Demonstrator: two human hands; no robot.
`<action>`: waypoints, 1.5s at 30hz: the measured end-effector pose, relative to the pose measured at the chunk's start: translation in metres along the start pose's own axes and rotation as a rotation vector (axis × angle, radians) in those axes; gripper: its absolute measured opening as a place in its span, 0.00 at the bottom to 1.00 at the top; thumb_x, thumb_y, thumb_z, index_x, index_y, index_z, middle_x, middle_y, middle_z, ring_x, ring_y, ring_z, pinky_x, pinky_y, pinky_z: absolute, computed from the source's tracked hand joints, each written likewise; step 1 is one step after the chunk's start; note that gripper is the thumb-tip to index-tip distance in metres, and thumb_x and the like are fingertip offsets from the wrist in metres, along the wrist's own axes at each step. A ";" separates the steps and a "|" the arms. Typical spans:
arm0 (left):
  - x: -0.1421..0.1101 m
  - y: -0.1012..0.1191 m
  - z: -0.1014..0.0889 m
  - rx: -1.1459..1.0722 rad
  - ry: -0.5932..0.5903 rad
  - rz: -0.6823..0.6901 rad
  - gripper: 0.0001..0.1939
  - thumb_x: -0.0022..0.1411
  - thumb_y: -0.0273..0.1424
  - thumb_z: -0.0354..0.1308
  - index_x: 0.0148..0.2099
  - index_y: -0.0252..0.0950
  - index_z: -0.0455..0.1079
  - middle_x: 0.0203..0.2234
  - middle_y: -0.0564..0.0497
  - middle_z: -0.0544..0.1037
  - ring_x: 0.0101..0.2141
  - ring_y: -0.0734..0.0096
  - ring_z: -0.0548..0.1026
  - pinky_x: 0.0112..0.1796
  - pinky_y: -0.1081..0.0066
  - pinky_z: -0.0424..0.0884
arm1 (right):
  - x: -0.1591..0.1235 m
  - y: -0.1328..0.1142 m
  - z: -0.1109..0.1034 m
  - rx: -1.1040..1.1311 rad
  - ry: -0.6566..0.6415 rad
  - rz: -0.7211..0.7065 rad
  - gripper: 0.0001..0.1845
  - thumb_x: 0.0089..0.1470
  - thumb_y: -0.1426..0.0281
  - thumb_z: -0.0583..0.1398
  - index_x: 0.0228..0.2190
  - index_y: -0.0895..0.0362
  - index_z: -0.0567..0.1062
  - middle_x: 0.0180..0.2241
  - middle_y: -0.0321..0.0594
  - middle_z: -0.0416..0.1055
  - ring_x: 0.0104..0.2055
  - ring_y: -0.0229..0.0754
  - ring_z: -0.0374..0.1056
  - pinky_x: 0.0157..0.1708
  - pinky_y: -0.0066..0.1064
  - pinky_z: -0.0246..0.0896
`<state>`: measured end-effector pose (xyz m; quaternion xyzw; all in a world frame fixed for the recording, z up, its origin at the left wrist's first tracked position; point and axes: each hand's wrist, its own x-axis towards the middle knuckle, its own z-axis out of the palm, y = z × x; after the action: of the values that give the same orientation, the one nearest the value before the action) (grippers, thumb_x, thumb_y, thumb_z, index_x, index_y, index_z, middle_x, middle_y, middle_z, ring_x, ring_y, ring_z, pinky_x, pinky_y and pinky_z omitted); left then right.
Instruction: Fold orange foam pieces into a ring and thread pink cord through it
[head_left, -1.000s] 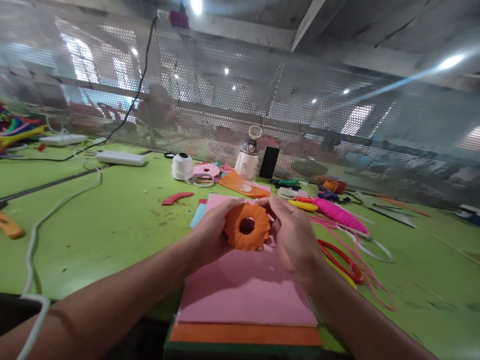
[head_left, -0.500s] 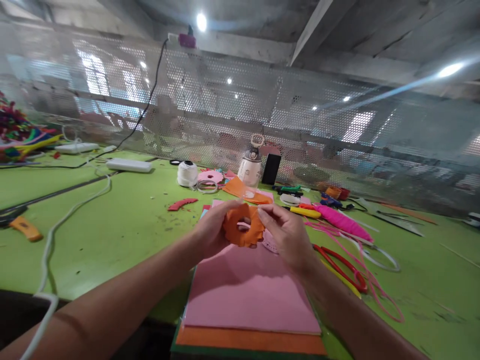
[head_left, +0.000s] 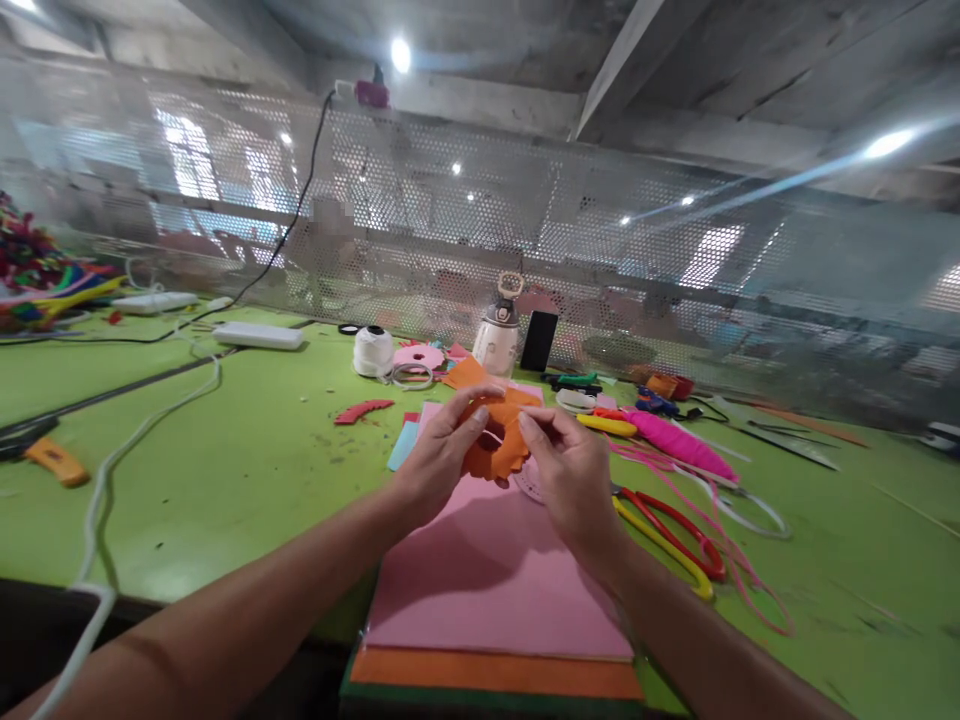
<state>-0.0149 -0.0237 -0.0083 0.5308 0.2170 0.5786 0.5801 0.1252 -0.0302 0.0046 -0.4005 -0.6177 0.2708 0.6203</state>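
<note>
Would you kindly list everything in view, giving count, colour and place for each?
Paper ring: one, orange, centre, held
Paper stack: one, pink on top, front centre
Table: one, green, underneath
Scissors: one pair, red and yellow, right of stack
Bundle: one, magenta, beyond scissors
Spool: one, white, back left of centre
Holed disc: one, pink, right of spool
Strip: one, red, in front of spool
Bottle: one, white, back centre
Slab: one, black, right of bottle
Long blocks: two, white, back left
Tool: one, orange handle, far left
Heap: one, multicoloured, far left
Screen: one, grey, behind table
Cables: two, white and black, left
Small clutter: uncounted, mixed colours, back right
Left hand: one, grip on ring's left
Right hand: one, grip on ring's right
</note>
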 end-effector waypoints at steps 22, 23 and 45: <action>0.000 0.015 0.002 -0.096 -0.046 -0.048 0.21 0.64 0.42 0.52 0.56 0.40 0.62 0.37 0.47 0.74 0.32 0.63 0.77 0.25 0.62 0.78 | 0.003 0.007 0.001 0.113 0.044 0.057 0.13 0.51 0.61 0.63 0.32 0.58 0.75 0.27 0.36 0.72 0.28 0.38 0.66 0.29 0.30 0.63; 0.000 0.016 0.000 -0.133 -0.064 -0.067 0.22 0.64 0.41 0.53 0.58 0.41 0.61 0.39 0.46 0.74 0.33 0.62 0.77 0.27 0.60 0.78 | 0.006 0.010 0.000 0.139 0.050 0.071 0.13 0.51 0.61 0.63 0.33 0.58 0.75 0.28 0.37 0.72 0.29 0.38 0.67 0.31 0.31 0.64; -0.001 -0.001 -0.001 0.152 -0.199 0.015 0.52 0.44 0.25 0.72 0.67 0.42 0.49 0.44 0.44 0.76 0.41 0.64 0.78 0.41 0.66 0.76 | 0.014 0.002 -0.011 0.152 -0.141 -0.010 0.19 0.59 0.58 0.54 0.44 0.55 0.76 0.44 0.42 0.75 0.45 0.45 0.71 0.45 0.37 0.66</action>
<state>-0.0155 -0.0237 -0.0100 0.6296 0.1976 0.5090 0.5526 0.1373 -0.0188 0.0114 -0.3294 -0.6393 0.3413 0.6052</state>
